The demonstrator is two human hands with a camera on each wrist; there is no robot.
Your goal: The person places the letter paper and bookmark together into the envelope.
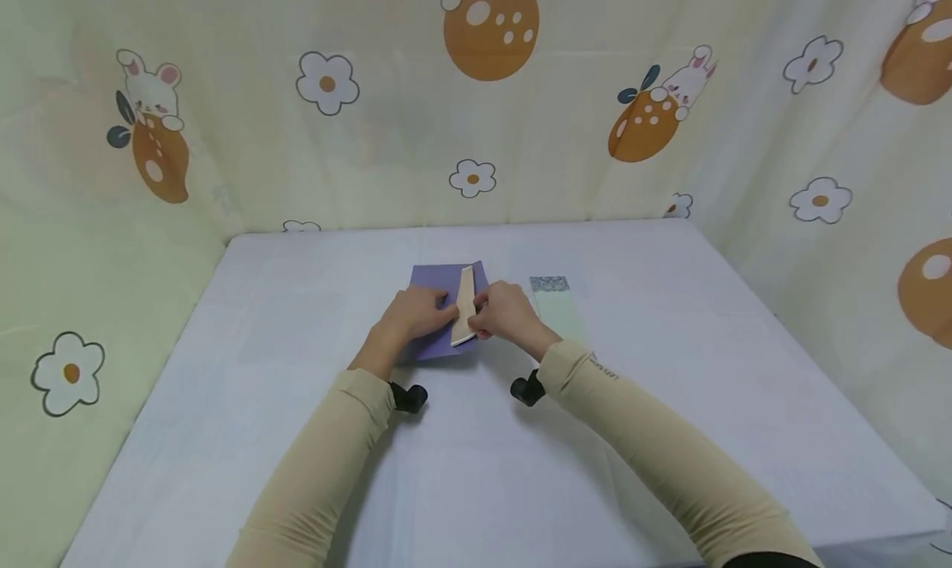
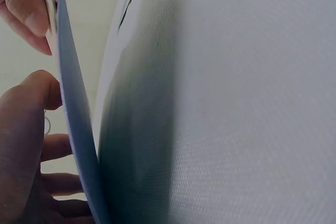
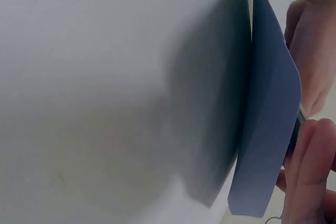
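While my left hand (image 1: pixel 418 312) presses at nine o'clock on the purple sheet (image 1: pixel 433 276), its fingers lie apart and clamp nothing, and my thumb reaches towards the cream strip (image 1: pixel 465 295). My right hand (image 1: pixel 508 310), at three o'clock, has its fingertips together, pinching the strip's right edge. The sheet lies at twelve o'clock from me on the white table (image 1: pixel 476 485), and my wrist views show part of it raised above the cloth, with a shadow underneath. The strip rests on the sheet, right of its centre, running roughly from twelve to six. Beyond my right hand, at three o'clock from the sheet, is a pale green card (image 1: pixel 554 306) with a speckled band (image 1: pixel 549 284) at its twelve o'clock end. A printed curtain (image 1: pixel 387 146) hangs from nine round to three.
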